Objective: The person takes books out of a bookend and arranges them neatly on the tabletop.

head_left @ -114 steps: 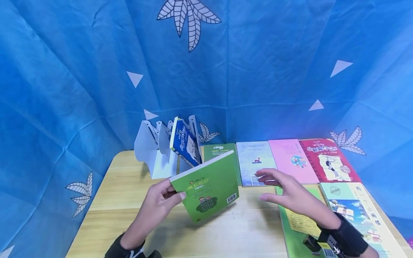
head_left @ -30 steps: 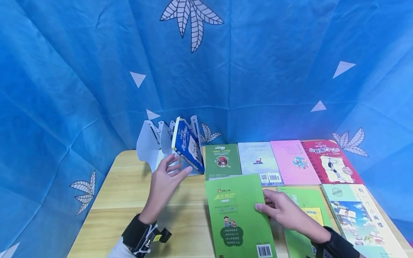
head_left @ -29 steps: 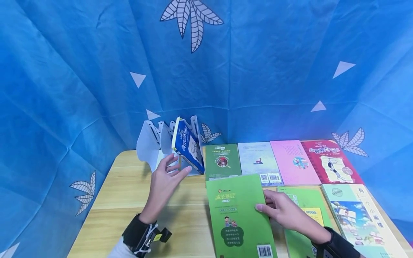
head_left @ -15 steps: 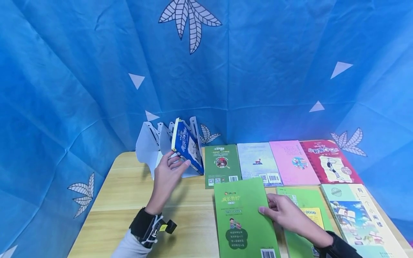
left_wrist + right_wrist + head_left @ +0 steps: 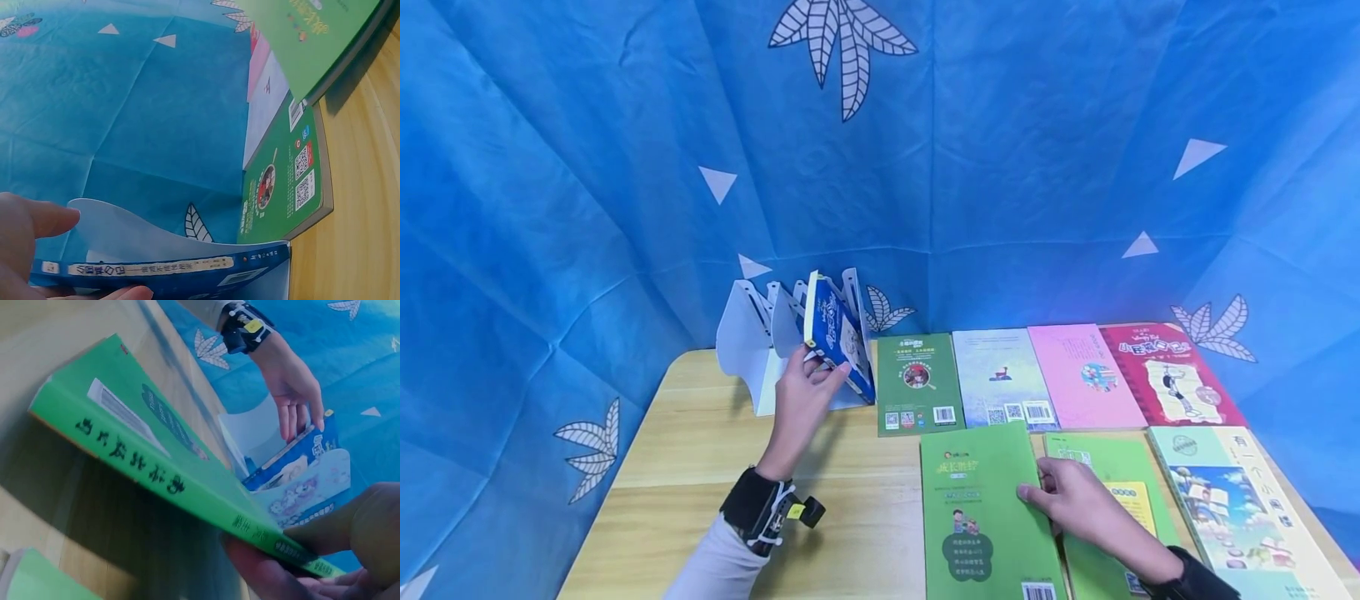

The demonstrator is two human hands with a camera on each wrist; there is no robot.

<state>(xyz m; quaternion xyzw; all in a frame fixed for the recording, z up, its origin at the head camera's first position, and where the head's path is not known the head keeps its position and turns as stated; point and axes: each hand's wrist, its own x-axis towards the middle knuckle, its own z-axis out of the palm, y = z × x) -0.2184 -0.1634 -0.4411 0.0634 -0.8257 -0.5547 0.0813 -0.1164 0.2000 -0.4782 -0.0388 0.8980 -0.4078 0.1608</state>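
A blue book (image 5: 841,337) leans in the white book rack (image 5: 739,329) at the back left. My left hand (image 5: 805,400) pinches its near edge, thumb on the front cover and fingers behind. In the left wrist view, the spine of this blue book (image 5: 169,267) runs out from between the fingers. My right hand (image 5: 1078,500) grips a green book (image 5: 981,492) by its spine side, thumb on top. The right wrist view shows the green book (image 5: 156,444) tilted above the wooden table, casting a shadow.
A dark green book (image 5: 917,392), a pale blue book (image 5: 1000,367), a pink book (image 5: 1082,375) and a red book (image 5: 1165,358) lie along the back. Another green book (image 5: 1097,558) and a pale picture-cover book (image 5: 1232,500) lie at right. A blue curtain (image 5: 1000,167) hangs behind.
The green book has passed from my left hand to my right, then moved right and nearer. My left hand has gone to the rack and taken hold of the blue book.
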